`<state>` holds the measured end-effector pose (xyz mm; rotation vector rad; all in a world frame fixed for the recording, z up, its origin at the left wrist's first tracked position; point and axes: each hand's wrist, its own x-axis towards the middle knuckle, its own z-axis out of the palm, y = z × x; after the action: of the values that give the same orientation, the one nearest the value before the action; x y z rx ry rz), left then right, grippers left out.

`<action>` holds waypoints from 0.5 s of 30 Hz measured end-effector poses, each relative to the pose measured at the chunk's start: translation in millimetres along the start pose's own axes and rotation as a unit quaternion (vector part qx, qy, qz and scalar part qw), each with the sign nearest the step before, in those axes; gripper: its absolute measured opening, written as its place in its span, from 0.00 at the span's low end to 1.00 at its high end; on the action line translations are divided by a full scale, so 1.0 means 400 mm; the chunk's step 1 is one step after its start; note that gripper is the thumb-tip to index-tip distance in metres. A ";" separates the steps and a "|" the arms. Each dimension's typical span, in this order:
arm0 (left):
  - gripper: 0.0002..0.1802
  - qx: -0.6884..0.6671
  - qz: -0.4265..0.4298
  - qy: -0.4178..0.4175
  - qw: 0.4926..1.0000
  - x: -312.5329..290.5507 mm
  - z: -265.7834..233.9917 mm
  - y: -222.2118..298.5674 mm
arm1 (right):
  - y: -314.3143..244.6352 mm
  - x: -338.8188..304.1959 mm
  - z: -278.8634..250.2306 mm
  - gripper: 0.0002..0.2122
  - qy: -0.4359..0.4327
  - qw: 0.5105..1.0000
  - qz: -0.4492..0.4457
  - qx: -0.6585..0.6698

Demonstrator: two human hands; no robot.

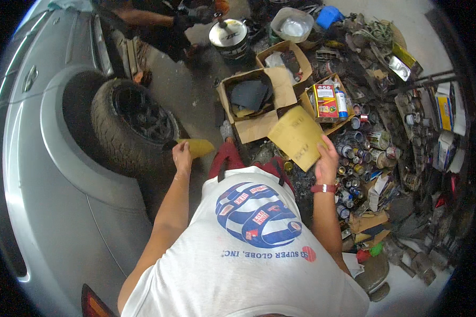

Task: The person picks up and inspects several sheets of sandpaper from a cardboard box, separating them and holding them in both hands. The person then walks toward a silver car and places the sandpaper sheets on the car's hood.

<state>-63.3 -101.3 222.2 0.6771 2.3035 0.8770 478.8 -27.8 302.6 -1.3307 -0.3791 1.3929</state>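
My left hand [182,157] pinches a smaller piece of tan sandpaper [200,148] that sticks out to the right, close beside the car's tyre [120,132]. In my right hand [327,161] is a larger tan sandpaper sheet [296,136] with dark print on its back, gripped at its right edge. That sheet is tilted and partly covers the corner of an open cardboard box [256,129]. Inside the box lie dark grey sheets [250,94]. A dark red band circles my right wrist.
A silver car [63,211] fills the left side. Ahead stand a lidded pail [229,36], another carton [293,53] and a box holding a red-yellow tin [325,100]. Several cans [378,140] and clutter crowd the right. Another person's gloved hand [188,20] works at the top.
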 end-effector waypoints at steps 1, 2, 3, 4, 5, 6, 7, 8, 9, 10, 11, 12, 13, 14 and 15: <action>0.22 -0.034 -0.012 -0.058 0.998 -0.028 -0.006 0.060 | 0.007 0.003 0.057 0.22 -0.021 1.000 0.008 -0.015; 0.24 -0.053 -0.030 -0.069 0.996 -0.060 -0.007 0.100 | 0.015 0.003 0.121 0.22 -0.047 0.998 0.020 -0.030; 0.25 -0.072 -0.046 -0.081 0.993 -0.084 -0.002 0.134 | 0.026 0.005 0.185 0.22 -0.088 0.995 0.038 -0.031; 0.27 -0.093 -0.061 -0.093 0.989 -0.093 0.002 0.143 | 0.038 0.001 0.249 0.23 -0.128 0.990 0.056 -0.031; 0.32 -0.130 -0.071 -0.147 0.978 -0.086 0.008 0.123 | 0.042 -0.011 0.316 0.23 -0.173 0.980 0.079 -0.054; 0.37 -0.169 -0.078 -0.202 0.961 -0.082 0.018 0.102 | 0.050 -0.023 0.376 0.24 -0.216 0.968 0.100 -0.077; 0.39 -0.241 -0.119 -0.266 0.926 -0.098 0.018 0.126 | 0.074 -0.033 0.428 0.23 -0.255 0.956 0.106 -0.095; 0.40 -0.312 -0.158 -0.324 0.879 -0.111 0.016 0.152 | 0.097 -0.041 0.475 0.23 -0.295 0.942 0.111 -0.113; 0.42 -0.384 -0.192 -0.375 0.822 -0.131 0.004 0.193 | 0.125 -0.044 0.512 0.23 -0.321 0.929 0.122 -0.139; 0.41 -0.416 -0.243 -0.367 0.795 -0.141 0.001 0.217 | 0.170 -0.042 0.536 0.23 -0.338 0.918 0.133 -0.161; 0.40 -0.419 -0.273 -0.359 0.788 -0.137 -0.012 0.232 | 0.211 -0.039 0.552 0.24 -0.355 0.905 0.146 -0.182; 0.38 -0.421 -0.304 -0.349 0.780 -0.125 -0.025 0.226 | 0.242 -0.038 0.567 0.24 -0.347 0.898 0.158 -0.218; 0.36 -0.403 -0.302 -0.363 0.784 -0.095 -0.023 0.166 | 0.275 -0.032 0.586 0.25 -0.341 0.889 0.170 -0.253; 0.35 -0.386 -0.300 -0.376 0.787 -0.070 -0.017 0.078 | 0.313 -0.029 0.600 0.26 -0.334 0.878 0.183 -0.290; 0.33 -0.370 -0.296 -0.390 0.789 -0.042 -0.006 0.013 | 0.385 0.006 0.574 0.29 -0.358 0.847 0.161 -0.359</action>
<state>-51.7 -109.3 233.0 -0.0747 1.1385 0.8606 212.9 23.4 247.9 -1.4388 -1.3356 2.1473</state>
